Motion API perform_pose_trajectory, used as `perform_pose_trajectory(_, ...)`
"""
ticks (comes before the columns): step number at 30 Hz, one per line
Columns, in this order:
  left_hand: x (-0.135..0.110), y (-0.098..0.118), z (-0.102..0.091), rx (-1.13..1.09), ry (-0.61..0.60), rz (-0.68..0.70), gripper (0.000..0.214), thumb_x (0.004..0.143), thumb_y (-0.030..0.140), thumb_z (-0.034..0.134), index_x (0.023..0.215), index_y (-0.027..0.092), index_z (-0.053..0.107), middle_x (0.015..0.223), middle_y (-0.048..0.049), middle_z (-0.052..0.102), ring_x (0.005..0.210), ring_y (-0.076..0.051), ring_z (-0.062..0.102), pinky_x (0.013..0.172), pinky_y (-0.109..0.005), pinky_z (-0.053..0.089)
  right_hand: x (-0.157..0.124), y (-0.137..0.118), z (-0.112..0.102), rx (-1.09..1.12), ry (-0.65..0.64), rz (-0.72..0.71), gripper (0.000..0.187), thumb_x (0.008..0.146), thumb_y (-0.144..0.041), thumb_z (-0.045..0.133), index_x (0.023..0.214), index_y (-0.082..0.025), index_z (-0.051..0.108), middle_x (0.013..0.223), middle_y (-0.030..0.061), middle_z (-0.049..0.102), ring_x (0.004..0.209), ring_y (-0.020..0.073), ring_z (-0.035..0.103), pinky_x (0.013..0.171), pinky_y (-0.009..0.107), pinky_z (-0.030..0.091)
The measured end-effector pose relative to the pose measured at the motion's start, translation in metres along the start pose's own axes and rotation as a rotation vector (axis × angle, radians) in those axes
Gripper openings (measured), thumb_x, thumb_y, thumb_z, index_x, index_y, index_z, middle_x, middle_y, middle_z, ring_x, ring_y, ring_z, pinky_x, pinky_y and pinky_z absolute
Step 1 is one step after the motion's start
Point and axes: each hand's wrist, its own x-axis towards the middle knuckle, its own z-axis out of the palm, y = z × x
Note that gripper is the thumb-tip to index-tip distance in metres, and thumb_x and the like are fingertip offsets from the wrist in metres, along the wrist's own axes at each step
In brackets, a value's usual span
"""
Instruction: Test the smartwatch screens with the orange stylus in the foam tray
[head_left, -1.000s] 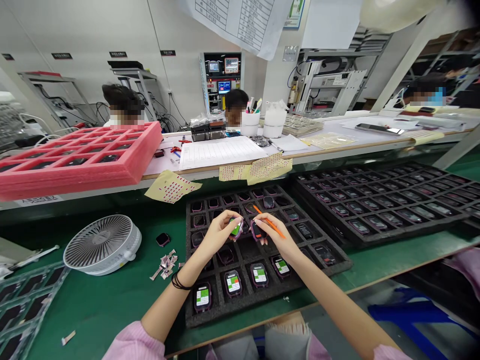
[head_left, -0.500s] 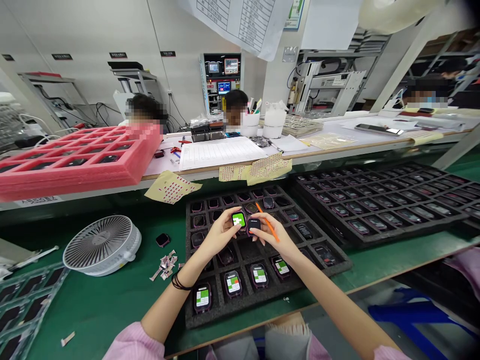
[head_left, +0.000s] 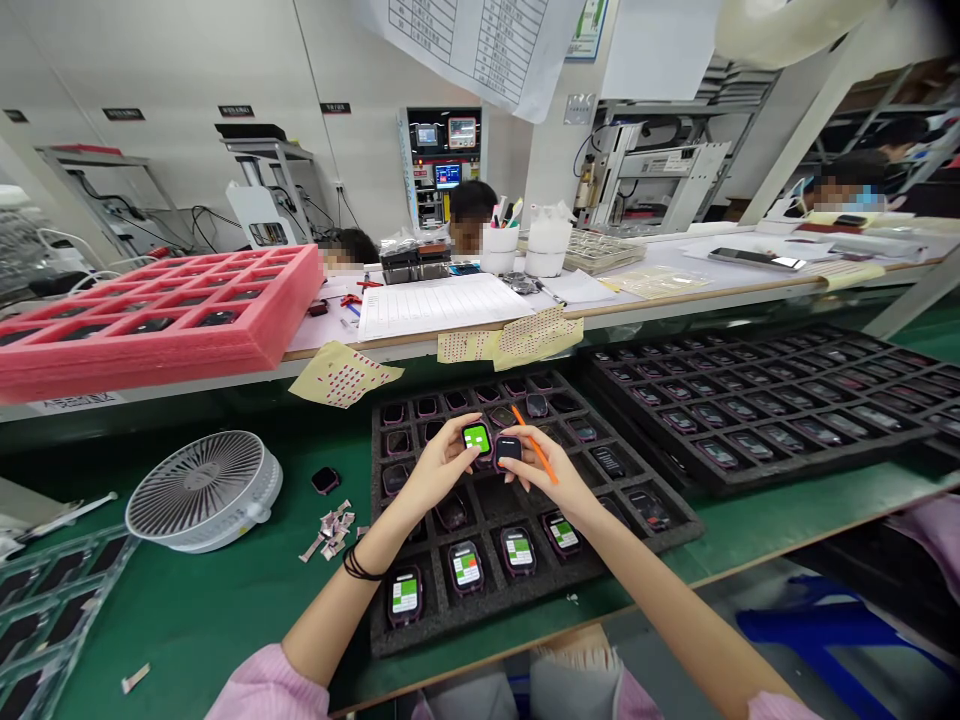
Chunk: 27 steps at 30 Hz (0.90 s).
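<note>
Over a black foam tray [head_left: 420, 640], my left hand [head_left: 444, 468] grips a smartwatch body [head_left: 475, 438] whose screen glows green with white blocks. Close beside it, a second watch body with a dark screen [head_left: 509, 450] is held by my right hand [head_left: 546, 470]. An orange stick [head_left: 537, 446], like a thin pen, is also tucked in the right fingers. Both thumbs rest on or near the screens. In the tray's front row, several watch bodies [head_left: 466, 567] show green and white screens; those farther back are mostly dark.
A round grey fan [head_left: 204, 490] stands left on the green bench. Near it lie one loose watch body [head_left: 325, 481] and a heap of small flex pieces [head_left: 331, 530]. More filled black trays [head_left: 739, 478] sit right. A pink foam tray [head_left: 277, 320] is on the shelf; co-workers sit behind.
The white blocks on the left-hand watch's green screen have changed shape. My hands stay almost where they were. A co-worker's head behind the pink tray has moved lower and to the right.
</note>
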Motion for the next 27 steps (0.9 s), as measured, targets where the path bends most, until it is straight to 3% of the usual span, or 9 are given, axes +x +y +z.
perform_pose_trajectory(10, -0.0009, 0.0033, 0.001, 0.022, -0.018, -0.009, 0.039, 0.08, 0.033, 0.058, 0.115, 0.017, 0.054, 0.101, -0.0068, 0.061, 0.076, -0.014, 0.056, 0.058, -0.021, 0.043, -0.001, -0.0027, 0.001, 0.006, 0.029, 0.008, 0.026, 0.078, -0.035, 0.065, 0.098, -0.021, 0.056, 0.075, -0.0009, 0.057, 0.053, 0.0106, 0.059, 0.04, 0.021, 0.04)
perform_pose_trajectory(27, -0.0013, 0.0033, 0.0024, 0.015, -0.008, 0.001, 0.036, 0.08, 0.032, 0.057, 0.113, 0.018, 0.054, 0.095, -0.0049, 0.059, 0.071, -0.012, 0.054, 0.056, -0.021, 0.043, 0.0004, 0.0013, -0.0009, 0.035, 0.043, -0.019, 0.028, 0.077, -0.035, 0.066, 0.099, -0.021, 0.056, 0.073, -0.0015, 0.057, 0.053, 0.011, 0.059, 0.041, 0.021, 0.039)
